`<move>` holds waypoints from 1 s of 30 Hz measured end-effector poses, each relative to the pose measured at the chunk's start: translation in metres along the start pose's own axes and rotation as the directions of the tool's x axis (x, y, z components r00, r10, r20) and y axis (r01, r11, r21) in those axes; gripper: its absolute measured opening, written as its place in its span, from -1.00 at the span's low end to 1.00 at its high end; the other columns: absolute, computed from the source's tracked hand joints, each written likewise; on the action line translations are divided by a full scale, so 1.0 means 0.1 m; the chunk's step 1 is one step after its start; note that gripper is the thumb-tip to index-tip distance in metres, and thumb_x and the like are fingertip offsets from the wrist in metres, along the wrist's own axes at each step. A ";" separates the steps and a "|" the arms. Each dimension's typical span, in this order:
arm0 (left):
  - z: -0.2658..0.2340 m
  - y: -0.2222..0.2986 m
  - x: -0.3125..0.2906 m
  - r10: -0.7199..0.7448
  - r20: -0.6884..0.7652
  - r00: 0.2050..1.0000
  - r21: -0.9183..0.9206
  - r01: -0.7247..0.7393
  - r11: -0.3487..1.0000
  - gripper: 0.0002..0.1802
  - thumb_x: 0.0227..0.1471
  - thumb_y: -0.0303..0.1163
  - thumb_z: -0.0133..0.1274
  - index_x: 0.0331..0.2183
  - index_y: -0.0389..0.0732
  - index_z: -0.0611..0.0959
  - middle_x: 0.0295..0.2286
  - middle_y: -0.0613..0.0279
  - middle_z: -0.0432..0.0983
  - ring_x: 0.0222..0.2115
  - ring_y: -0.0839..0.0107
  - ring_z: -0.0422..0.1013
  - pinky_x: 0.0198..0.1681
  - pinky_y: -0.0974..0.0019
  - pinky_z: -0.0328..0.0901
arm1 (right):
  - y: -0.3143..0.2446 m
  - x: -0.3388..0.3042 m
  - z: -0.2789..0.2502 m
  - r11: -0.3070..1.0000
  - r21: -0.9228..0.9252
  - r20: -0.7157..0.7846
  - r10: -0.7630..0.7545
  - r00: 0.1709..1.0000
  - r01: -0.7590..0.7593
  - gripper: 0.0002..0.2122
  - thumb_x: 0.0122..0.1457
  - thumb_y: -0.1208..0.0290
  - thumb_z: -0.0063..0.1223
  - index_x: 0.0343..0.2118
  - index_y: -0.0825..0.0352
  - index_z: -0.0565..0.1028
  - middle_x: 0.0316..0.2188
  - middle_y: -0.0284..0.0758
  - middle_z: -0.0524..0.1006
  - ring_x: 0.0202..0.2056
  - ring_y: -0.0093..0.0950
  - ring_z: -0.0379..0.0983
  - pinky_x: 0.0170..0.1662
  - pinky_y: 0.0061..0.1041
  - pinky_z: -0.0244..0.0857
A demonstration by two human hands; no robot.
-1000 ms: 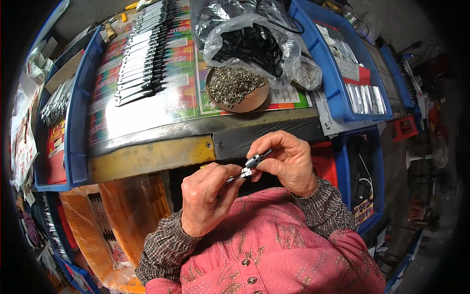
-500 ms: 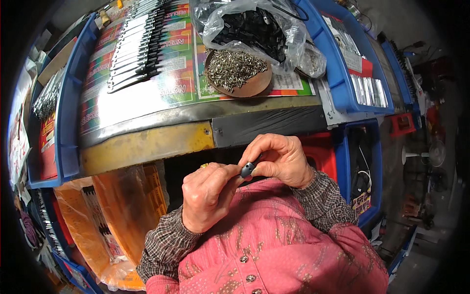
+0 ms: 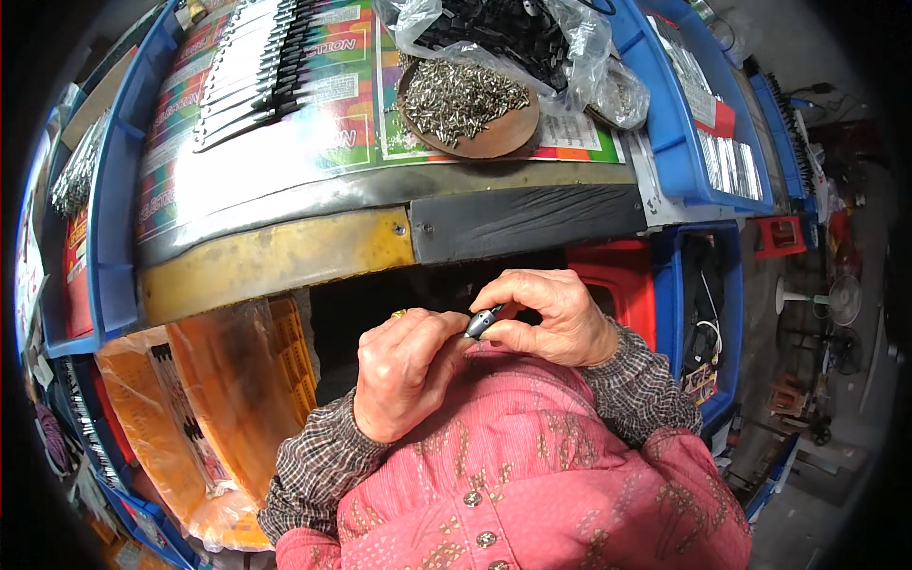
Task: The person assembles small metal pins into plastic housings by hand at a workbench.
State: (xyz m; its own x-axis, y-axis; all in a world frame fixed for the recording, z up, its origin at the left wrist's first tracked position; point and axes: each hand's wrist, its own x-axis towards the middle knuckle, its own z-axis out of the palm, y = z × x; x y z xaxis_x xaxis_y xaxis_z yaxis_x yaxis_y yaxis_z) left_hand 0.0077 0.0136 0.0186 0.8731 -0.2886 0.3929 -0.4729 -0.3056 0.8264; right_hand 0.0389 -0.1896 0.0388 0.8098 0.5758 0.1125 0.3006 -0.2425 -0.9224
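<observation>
Between my two hands, in front of my chest, is a small dark plastic piece (image 3: 482, 323), oval with small holes in its face. The fingertips of my left hand (image 3: 404, 370) pinch its left end. Thumb and forefinger of my right hand (image 3: 551, 318) grip its right side, and a thin dark tip sticks out by the right forefinger. My fingers cover part of the piece. On the bench beyond, a round brown dish (image 3: 513, 141) holds a heap of small metal pins (image 3: 456, 100). Behind it lies a clear plastic bag (image 3: 581, 57) of black parts (image 3: 494, 33).
Rows of silver strips with black ends (image 3: 237, 100) lie at the bench's left. Blue trays stand left (image 3: 119, 209) and right (image 3: 670, 157). The bench's front edge (image 3: 285, 266) runs just beyond my hands. An orange lined crate (image 3: 223, 380) sits lower left, a red stool (image 3: 632, 285) right.
The dark piece has turned a little between my fingers and now lies more slanted. Both hands keep their pinch on it. The view has shifted slightly, with the bench higher in the picture.
</observation>
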 end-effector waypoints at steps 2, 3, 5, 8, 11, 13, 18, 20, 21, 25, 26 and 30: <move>0.01 0.00 -0.03 -0.006 -0.001 1.000 0.009 0.006 1.000 -0.74 -0.26 -0.64 0.24 -0.39 -0.26 0.60 -0.52 0.16 0.55 -0.57 0.28 0.47 -0.51 0.33 0.32 | 0.00 -0.02 0.03 1.000 0.005 0.003 0.005 1.000 -0.005 -0.80 0.03 0.55 0.19 -0.27 0.42 0.49 -0.45 -0.29 0.52 -0.46 -0.51 0.52 -0.39 -0.56 0.42; 0.02 0.00 -0.04 -0.018 0.003 1.000 0.013 0.018 1.000 -0.74 -0.26 -0.64 0.24 -0.39 -0.26 0.60 -0.52 0.16 0.55 -0.57 0.28 0.47 -0.51 0.34 0.31 | 0.01 -0.02 0.05 1.000 -0.010 -0.009 0.002 1.000 -0.002 -0.81 0.02 0.55 0.20 -0.28 0.42 0.49 -0.46 -0.29 0.52 -0.47 -0.50 0.52 -0.40 -0.56 0.41; 0.02 -0.01 -0.06 -0.034 0.009 0.999 0.016 0.034 0.999 -0.74 -0.26 -0.63 0.24 -0.39 -0.26 0.60 -0.52 0.15 0.54 -0.57 0.28 0.47 -0.51 0.34 0.31 | 0.03 -0.04 0.09 1.000 -0.024 -0.020 0.003 1.000 -0.003 -0.81 0.01 0.56 0.20 -0.29 0.41 0.48 -0.47 -0.29 0.51 -0.48 -0.48 0.52 -0.41 -0.55 0.41; 0.01 -0.03 -0.09 -0.074 0.044 0.996 0.057 0.071 0.996 -0.74 -0.26 -0.62 0.24 -0.39 -0.26 0.60 -0.52 0.15 0.54 -0.56 0.28 0.47 -0.51 0.35 0.31 | 0.06 -0.11 0.20 0.997 -0.076 -0.117 0.005 0.993 -0.014 -0.79 -0.03 0.58 0.22 -0.29 0.39 0.49 -0.49 -0.27 0.51 -0.50 -0.43 0.51 -0.44 -0.52 0.37; 0.04 -0.07 -0.14 -0.051 0.018 0.999 0.045 0.050 0.998 -0.74 -0.26 -0.59 0.26 -0.39 -0.25 0.60 -0.52 0.16 0.54 -0.57 0.30 0.47 -0.51 0.36 0.31 | 0.10 -0.16 0.24 0.998 -0.062 -0.129 -0.011 0.992 0.003 -0.81 0.01 0.59 0.20 -0.28 0.39 0.49 -0.50 -0.27 0.51 -0.52 -0.46 0.51 -0.46 -0.53 0.36; 0.05 -0.09 -0.17 -0.035 0.022 0.999 0.035 0.034 0.999 -0.74 -0.25 -0.58 0.27 -0.39 -0.25 0.61 -0.52 0.18 0.55 -0.57 0.33 0.47 -0.52 0.37 0.31 | 0.09 -0.18 0.21 0.999 -0.041 -0.088 0.021 0.996 -0.025 -0.82 0.04 0.59 0.19 -0.26 0.43 0.49 -0.46 -0.26 0.54 -0.49 -0.50 0.54 -0.45 -0.58 0.40; 0.11 -0.06 -0.23 -0.044 -0.006 0.999 0.034 0.044 0.998 -0.75 -0.24 -0.57 0.28 -0.40 -0.24 0.60 -0.53 0.19 0.54 -0.60 0.35 0.45 -0.54 0.38 0.30 | 0.09 -0.23 0.21 0.994 0.047 -0.018 0.096 0.995 -0.095 -0.82 0.09 0.60 0.16 -0.24 0.49 0.49 -0.41 -0.23 0.57 -0.45 -0.54 0.57 -0.43 -0.63 0.48; 0.13 -0.04 -0.24 -0.056 -0.009 0.998 0.038 0.056 0.998 -0.76 -0.24 -0.57 0.28 -0.40 -0.24 0.60 -0.55 0.20 0.53 -0.62 0.36 0.44 -0.56 0.38 0.29 | 0.10 -0.24 0.21 0.989 0.093 -0.004 0.112 0.994 -0.111 -0.84 0.11 0.60 0.14 -0.24 0.49 0.48 -0.41 -0.23 0.57 -0.45 -0.54 0.57 -0.42 -0.63 0.49; 0.14 -0.04 -0.23 -0.051 -0.014 0.999 0.048 0.052 0.998 -0.76 -0.24 -0.57 0.28 -0.41 -0.24 0.60 -0.56 0.20 0.52 -0.63 0.36 0.42 -0.57 0.38 0.28 | 0.11 -0.25 0.22 0.989 0.094 -0.005 0.115 0.993 -0.114 -0.84 0.11 0.60 0.14 -0.24 0.49 0.48 -0.41 -0.23 0.57 -0.45 -0.54 0.57 -0.42 -0.63 0.49; 0.16 -0.04 -0.24 -0.038 -0.015 0.999 0.062 0.039 0.997 -0.76 -0.24 -0.58 0.27 -0.41 -0.24 0.59 -0.60 0.21 0.48 -0.67 0.37 0.38 -0.59 0.37 0.25 | 0.13 -0.27 0.25 0.990 0.113 -0.054 0.095 0.994 -0.089 -0.87 0.11 0.58 0.14 -0.28 0.43 0.49 -0.49 -0.31 0.54 -0.54 -0.59 0.53 -0.49 -0.64 0.41; 0.16 -0.04 -0.24 -0.038 -0.013 0.999 0.060 0.038 0.997 -0.76 -0.24 -0.58 0.27 -0.41 -0.24 0.59 -0.60 0.21 0.48 -0.67 0.37 0.38 -0.59 0.37 0.25 | 0.13 -0.27 0.25 0.990 0.111 -0.052 0.097 0.994 -0.091 -0.87 0.10 0.58 0.14 -0.28 0.43 0.49 -0.49 -0.31 0.54 -0.54 -0.59 0.53 -0.49 -0.64 0.41; 0.18 -0.04 -0.25 -0.038 -0.018 0.999 0.084 0.039 0.996 -0.76 -0.25 -0.58 0.27 -0.41 -0.24 0.59 -0.60 0.21 0.47 -0.67 0.37 0.38 -0.59 0.37 0.25 | 0.16 -0.28 0.27 0.989 0.126 -0.060 0.084 0.995 -0.076 -0.88 0.11 0.59 0.13 -0.28 0.43 0.49 -0.49 -0.31 0.54 -0.54 -0.59 0.54 -0.49 -0.65 0.41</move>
State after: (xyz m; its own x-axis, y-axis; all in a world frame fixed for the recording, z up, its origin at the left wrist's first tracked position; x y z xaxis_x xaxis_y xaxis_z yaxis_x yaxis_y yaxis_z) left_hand -0.0140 0.0059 -0.0012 0.8924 -0.2604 0.3687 -0.4467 -0.3921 0.8042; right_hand 0.0075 -0.1883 0.0107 0.8612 0.5052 0.0563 0.1722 -0.1858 -0.9674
